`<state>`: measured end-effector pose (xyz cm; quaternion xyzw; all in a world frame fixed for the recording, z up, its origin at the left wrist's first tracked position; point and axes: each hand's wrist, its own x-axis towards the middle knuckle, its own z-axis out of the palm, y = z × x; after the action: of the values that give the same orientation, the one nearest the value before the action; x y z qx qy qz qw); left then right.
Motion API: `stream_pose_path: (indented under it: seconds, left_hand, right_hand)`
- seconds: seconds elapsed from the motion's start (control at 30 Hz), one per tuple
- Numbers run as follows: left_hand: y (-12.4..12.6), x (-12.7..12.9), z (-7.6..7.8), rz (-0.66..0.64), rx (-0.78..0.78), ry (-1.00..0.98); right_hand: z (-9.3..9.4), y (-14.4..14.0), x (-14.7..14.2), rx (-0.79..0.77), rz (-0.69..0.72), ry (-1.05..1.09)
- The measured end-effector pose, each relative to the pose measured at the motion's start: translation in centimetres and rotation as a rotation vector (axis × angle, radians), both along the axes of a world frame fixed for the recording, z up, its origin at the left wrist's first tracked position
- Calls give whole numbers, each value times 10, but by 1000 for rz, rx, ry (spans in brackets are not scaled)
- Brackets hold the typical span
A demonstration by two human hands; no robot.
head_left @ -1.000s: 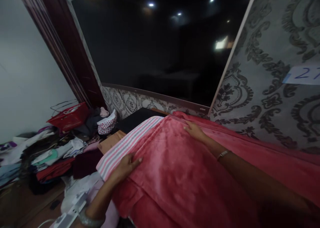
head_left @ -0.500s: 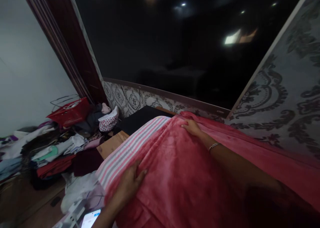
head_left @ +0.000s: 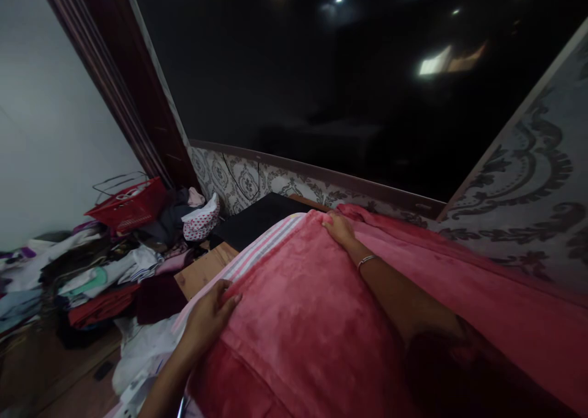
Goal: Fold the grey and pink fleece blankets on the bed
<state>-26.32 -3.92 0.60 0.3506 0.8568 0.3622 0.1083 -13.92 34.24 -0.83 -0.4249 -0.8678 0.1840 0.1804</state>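
Observation:
A thick pinkish-red plush blanket (head_left: 316, 295) lies spread before me, over a pink, white and grey striped cloth (head_left: 264, 245). At the blanket's near-left edge, my left hand (head_left: 207, 315) grips it, thumb on top and the fingertips partly hidden. Farther off, my right hand (head_left: 340, 231) is closed on the same edge near its far corner, with a thin bracelet at the wrist. Between the two hands the blanket is stretched fairly smooth, and a narrow strip of the striped cloth shows beyond its edge.
A big dark screen (head_left: 321, 87) hangs on the patterned wall ahead. Left of the blanket are a wooden board (head_left: 202, 271), a black flat surface (head_left: 260, 216), piled clothes (head_left: 103, 305) and a red basket (head_left: 133, 205). A white plastic bag (head_left: 138, 350) lies lower left.
Both hands have moved left, drawing the blanket's edge across more of the striped cloth. Its folds have flattened. The lit phone at lower left is now mostly out of sight.

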Motion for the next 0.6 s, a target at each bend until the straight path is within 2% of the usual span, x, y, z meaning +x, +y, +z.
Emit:
stream_pose_path:
  seconds: [0.07,0.2,0.3,0.4,0.5,0.6]
  left_hand:
    - [-2,2,-2,-11,33,-19]
    - [-3,-1,1,-33,62,-64]
    - [-1,-5,-1,-21,57,-66]
    - [1,-10,-5,15,53,-26]
    - [3,-18,-11,-11,51,-31]
    - [5,-26,-14,-26,23,-27]
  right_hand:
    - [-4,1,1,-15,27,-20]
    - [8,7,8,-49,101,-49]
    - [16,15,39,-44,103,-62]
    - [20,25,99,-47,17,-101]
    - [25,27,179,-58,-88,-129]
    - [32,15,262,-81,-184,-150]
